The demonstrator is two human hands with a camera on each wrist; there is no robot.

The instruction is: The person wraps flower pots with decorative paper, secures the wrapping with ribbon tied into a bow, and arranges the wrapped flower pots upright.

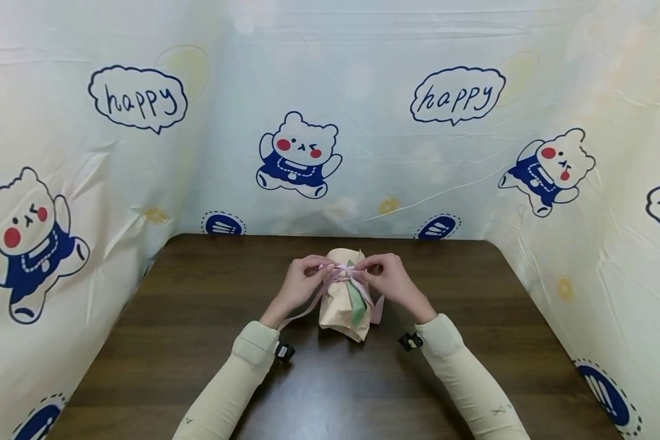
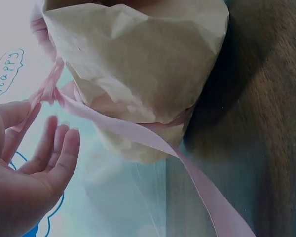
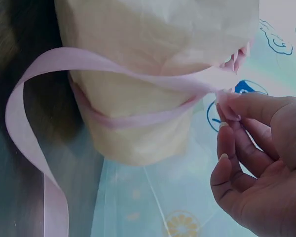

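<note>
A cream paper-wrapped package (image 1: 338, 308) lies on the table, with a pink ribbon (image 1: 361, 293) tied around it. On its top is a green strip (image 1: 356, 305), partly under the ribbon. My left hand (image 1: 302, 281) pinches the ribbon at the knot's left side between thumb and index finger. From the right, my right hand (image 1: 390, 278) pinches another part of the ribbon near the knot. In the left wrist view a loose ribbon tail (image 2: 133, 133) hangs past the package. The right wrist view shows the ribbon band (image 3: 138, 120) circling the paper, with another long tail (image 3: 24, 118) looping down.
The dark brown wooden table (image 1: 209, 293) extends around the package. A printed cloth (image 1: 374, 153) with cartoon bears hangs at the back and along both sides. A small black wrist camera (image 1: 284, 351) sits on the left wrist and another wrist camera (image 1: 410, 341) on the right.
</note>
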